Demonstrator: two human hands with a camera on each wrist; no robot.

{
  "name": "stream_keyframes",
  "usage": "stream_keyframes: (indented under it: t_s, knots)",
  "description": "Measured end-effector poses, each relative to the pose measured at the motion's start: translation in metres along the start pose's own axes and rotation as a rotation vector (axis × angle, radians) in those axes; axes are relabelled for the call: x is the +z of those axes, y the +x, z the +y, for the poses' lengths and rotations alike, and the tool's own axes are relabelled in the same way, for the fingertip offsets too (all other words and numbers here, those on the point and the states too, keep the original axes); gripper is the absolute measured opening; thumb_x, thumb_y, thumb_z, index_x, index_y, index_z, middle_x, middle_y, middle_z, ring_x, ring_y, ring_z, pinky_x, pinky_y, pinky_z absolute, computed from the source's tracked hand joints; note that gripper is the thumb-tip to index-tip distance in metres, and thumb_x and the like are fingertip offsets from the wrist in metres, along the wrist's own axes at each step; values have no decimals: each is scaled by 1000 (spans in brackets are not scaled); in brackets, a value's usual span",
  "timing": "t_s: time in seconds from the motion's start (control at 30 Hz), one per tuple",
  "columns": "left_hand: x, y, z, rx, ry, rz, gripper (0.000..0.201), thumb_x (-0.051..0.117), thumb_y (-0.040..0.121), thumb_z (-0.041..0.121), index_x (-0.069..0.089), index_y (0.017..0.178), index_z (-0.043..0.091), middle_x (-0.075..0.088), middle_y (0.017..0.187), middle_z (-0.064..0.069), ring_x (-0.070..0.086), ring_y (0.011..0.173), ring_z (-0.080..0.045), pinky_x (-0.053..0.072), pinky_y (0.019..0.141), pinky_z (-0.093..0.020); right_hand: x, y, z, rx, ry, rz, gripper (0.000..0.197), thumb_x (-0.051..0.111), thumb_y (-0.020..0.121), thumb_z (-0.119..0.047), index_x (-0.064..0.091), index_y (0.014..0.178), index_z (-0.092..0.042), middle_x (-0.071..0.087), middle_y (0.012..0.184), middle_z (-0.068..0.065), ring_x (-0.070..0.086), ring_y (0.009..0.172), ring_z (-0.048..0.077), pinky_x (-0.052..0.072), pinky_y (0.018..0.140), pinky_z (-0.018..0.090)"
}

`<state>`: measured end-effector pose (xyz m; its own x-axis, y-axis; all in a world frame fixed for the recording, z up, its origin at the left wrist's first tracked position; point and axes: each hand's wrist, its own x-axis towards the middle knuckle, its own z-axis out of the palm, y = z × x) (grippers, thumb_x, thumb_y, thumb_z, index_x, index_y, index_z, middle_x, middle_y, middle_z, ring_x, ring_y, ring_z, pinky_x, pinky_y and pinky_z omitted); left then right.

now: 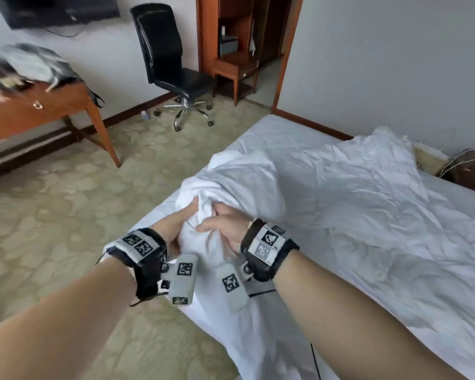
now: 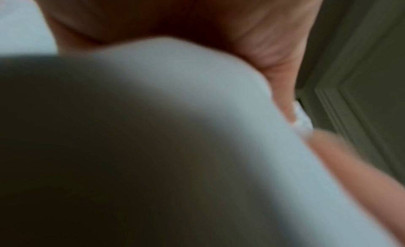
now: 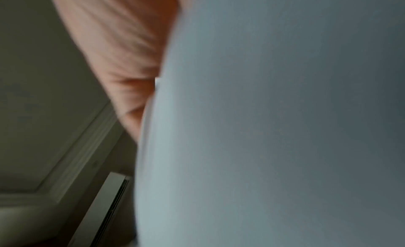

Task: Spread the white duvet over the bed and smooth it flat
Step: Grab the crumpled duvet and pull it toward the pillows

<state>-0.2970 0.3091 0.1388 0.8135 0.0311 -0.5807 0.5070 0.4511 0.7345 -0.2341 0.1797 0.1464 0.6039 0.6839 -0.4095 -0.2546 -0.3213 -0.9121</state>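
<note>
Both hands, left hand (image 1: 176, 229) and right hand (image 1: 225, 229), clutch the bunched white duvet (image 1: 327, 193) on the bed (image 1: 272, 130); next, probably pull it open.

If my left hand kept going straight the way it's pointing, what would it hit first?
Your left hand already grips the bunched white duvet; straight on lies more of that heap, probably.

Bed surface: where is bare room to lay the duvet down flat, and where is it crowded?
Free: flat sheet at the bed far corner, beyond the duvet. Crowded: the middle, under crumpled duvet, and the near edge, where left hand and right hand grip it.
</note>
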Motion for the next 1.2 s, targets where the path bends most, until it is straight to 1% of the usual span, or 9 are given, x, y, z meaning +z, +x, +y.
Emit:
stream_keyframes:
  t_s: [0.1,0.27,0.4,0.5,0.6,0.8,0.97,1.07,1.2]
  knots:
    - [-29,15,0,72,70,-24,33,56,91,16,61,118,-4,70,96,-15,70,76,-23,59,70,-32,-19,6,2,132,252,-375,26,53,90,-29,69,102,-12,69,102,10,65,95,23,53,86,36]
    - [-56,48,-1,101,215,-32,57,77,67,20,58,114,-5,58,106,-24,59,92,-31,52,82,-41,-111,34,36,345,251,369,72,43,83,-65,57,120,-5,70,101,10,65,91,21,50,78,35]
    - [-79,65,20,-4,418,-194,68,77,58,25,59,119,1,67,110,-15,64,102,-29,52,91,-44,-119,81,79,564,312,334,116,49,54,-91,37,144,-19,50,141,15,52,125,36,48,94,51]
    - [-80,77,49,-135,664,-304,48,75,63,33,66,107,17,71,106,-2,68,97,-18,58,84,-32,-72,120,45,383,370,225,74,65,73,-59,56,125,-7,66,115,9,66,107,25,54,84,32]
    - [-86,88,81,-161,668,-136,55,67,63,55,64,106,21,69,104,1,67,95,-15,57,87,-35,-49,157,13,236,432,270,23,54,93,-22,64,102,-3,70,78,3,69,69,18,51,57,19]
    - [-130,100,117,-134,487,182,65,56,77,67,54,120,19,57,128,-1,64,104,-24,55,88,-42,-31,203,-22,152,534,409,16,59,78,-15,59,63,-11,56,54,5,55,45,19,43,48,21]
    - [-193,97,152,-47,426,316,56,48,88,59,45,126,18,55,123,-4,63,104,-28,54,91,-46,20,234,-53,75,476,459,17,55,78,-5,60,63,-8,59,46,2,57,44,18,44,50,20]
    - [-253,86,167,-21,422,272,48,48,88,60,48,115,21,59,120,-3,65,105,-31,55,89,-47,88,260,-64,69,281,477,3,64,66,-15,63,64,-14,60,59,-1,55,61,21,41,63,28]
    - [-356,64,164,-91,543,237,52,51,86,62,54,106,14,65,96,-6,65,67,-23,50,59,-30,226,311,-40,141,2,235,40,69,58,-24,62,94,-9,63,92,4,57,85,19,49,70,30]
